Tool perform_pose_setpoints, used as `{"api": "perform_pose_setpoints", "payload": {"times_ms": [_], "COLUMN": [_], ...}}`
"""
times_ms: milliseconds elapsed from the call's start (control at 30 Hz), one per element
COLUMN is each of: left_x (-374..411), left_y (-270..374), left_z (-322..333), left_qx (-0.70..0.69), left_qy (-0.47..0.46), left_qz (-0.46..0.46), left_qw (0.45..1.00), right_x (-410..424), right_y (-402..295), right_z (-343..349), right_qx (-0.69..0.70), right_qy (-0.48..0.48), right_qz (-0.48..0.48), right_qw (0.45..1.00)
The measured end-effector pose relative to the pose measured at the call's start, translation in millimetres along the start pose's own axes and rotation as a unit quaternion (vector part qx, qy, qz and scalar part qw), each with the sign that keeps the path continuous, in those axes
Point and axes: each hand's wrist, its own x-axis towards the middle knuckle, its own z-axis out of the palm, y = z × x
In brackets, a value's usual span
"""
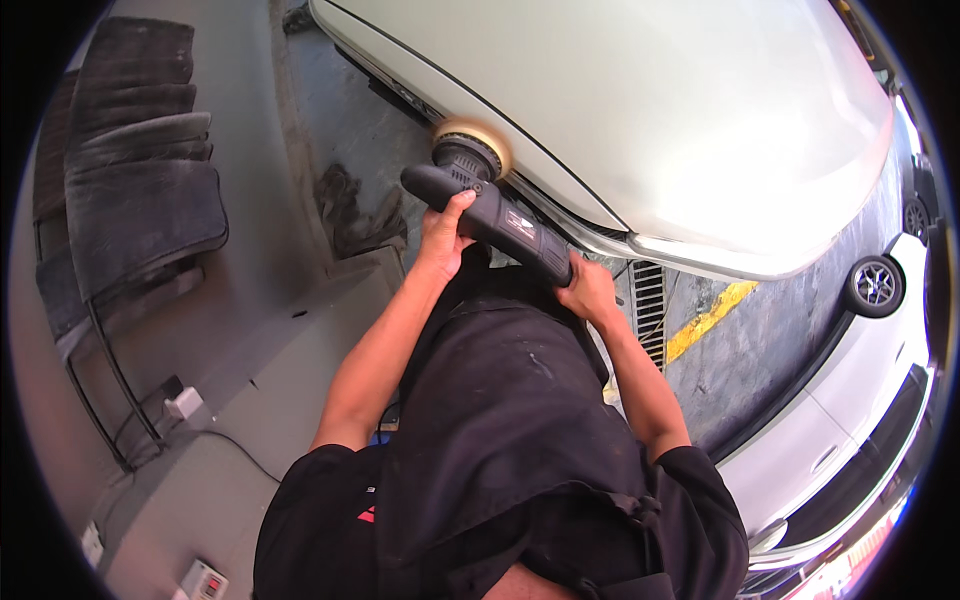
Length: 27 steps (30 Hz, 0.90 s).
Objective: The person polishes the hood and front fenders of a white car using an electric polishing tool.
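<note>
A black car polisher point(517, 225) lies slantwise between my two hands. Around its front body, near the head, my left hand point(444, 238) is closed with the thumb on top. My right hand point(586, 286) grips the rear end of the polisher. The round yellowish polishing pad point(491, 139) looks blurred at its rim and sits at the front edge of a pale car point(600, 97), by the seam of the hood. Whether the pad touches the paint is hard to tell. Part of the car's front trim is hidden behind the polisher.
Dark cloths or mats point(142, 202) hang on a rack at the left wall. A crumpled dark cloth point(341, 202) lies on the floor by the car. A floor drain grate point(649, 307) and a white car point(810, 420) are at the right. A cable point(244, 450) runs at lower left.
</note>
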Motion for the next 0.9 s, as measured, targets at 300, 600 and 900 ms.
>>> {"api": "perform_pose_setpoints", "payload": {"times_ms": [300, 600, 900], "left_x": [67, 122, 171], "left_y": [101, 173, 222], "left_z": [-44, -62, -99], "left_qx": [0.05, 0.057, 0.059], "left_qy": [-0.021, -0.045, -0.013], "left_qz": [0.013, 0.046, 0.056], "left_qw": [0.998, 0.996, 0.997], "right_x": [85, 150, 210], "right_y": [-89, -159, -208], "right_z": [24, 24, 23], "right_qx": [0.048, 0.052, 0.045], "right_qy": [0.036, 0.053, 0.016], "right_qz": [0.009, 0.017, 0.011], "right_qw": [0.998, 0.997, 0.999]}}
